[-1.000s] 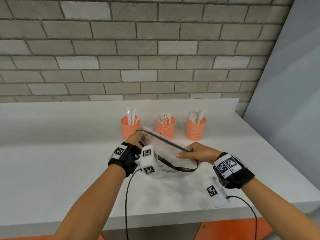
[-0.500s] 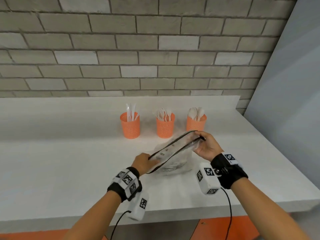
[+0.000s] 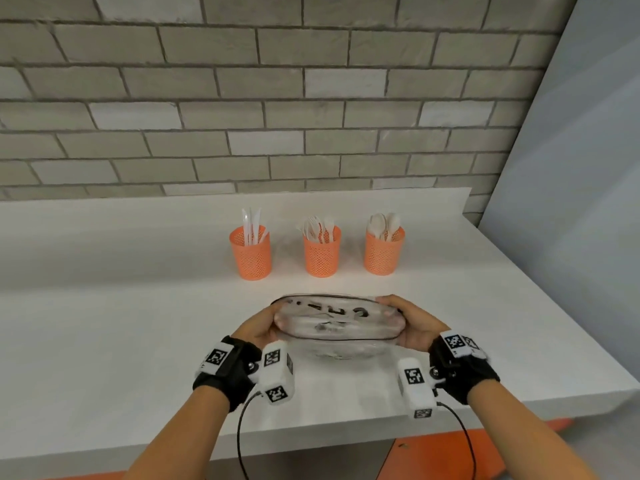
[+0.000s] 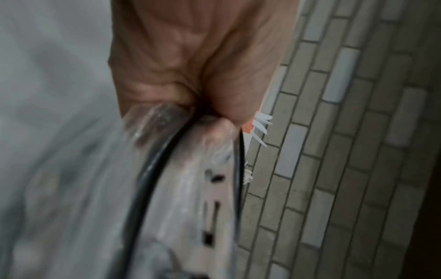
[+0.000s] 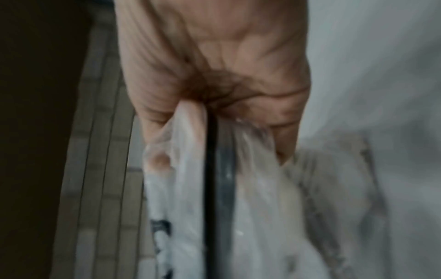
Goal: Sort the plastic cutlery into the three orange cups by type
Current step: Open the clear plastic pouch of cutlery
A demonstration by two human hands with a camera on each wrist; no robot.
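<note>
Three orange mesh cups stand in a row at the back of the white counter (image 3: 104, 341). The left cup (image 3: 250, 252) holds white knives, the middle cup (image 3: 321, 251) forks, the right cup (image 3: 383, 250) spoons. In front of them I hold a clear plastic pouch (image 3: 337, 323) with a dark rim and black lettering, level between both hands. My left hand (image 3: 258, 329) grips its left end and my right hand (image 3: 412, 323) its right end. The wrist views show the pouch (image 4: 181, 188) (image 5: 214, 188) pinched between thumb and fingers. Whether it holds cutlery is unclear.
A grey brick wall (image 3: 277, 98) rises behind the counter, and a pale panel (image 3: 581, 202) closes off the right side. The counter's front edge runs just below my wrists. Cables hang from the wrist cameras.
The pouch was tilted, with my left hand low and right hand high; it now lies level and closer to me. Both hands have shifted to its two ends.
</note>
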